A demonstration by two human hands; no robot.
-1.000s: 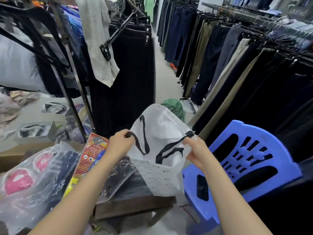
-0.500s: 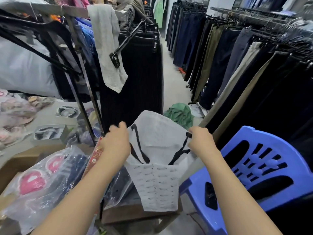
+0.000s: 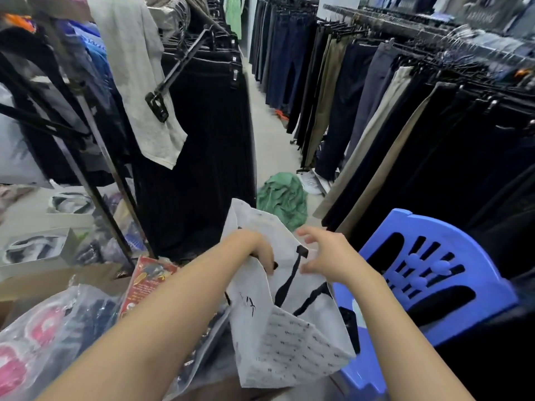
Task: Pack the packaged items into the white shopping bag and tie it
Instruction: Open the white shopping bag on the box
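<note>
Packing has not begun: the white printed shopping bag with black strap handles (image 3: 289,328) is held upright at centre near so that its mouth can be spread. Its left rim is pinched by the left hand (image 3: 257,250); the right hand (image 3: 327,256) hovers with fingers spread, gripping nothing, just right of the rim. Clear-plastic-wrapped packaged items (image 3: 58,328) lie near left, within easy reach.

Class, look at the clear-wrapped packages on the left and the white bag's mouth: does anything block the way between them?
The left hand and forearm, gripping the white shopping bag at its rim, cross between the clear plastic-wrapped packages and its opening; nothing else visibly does.
</note>
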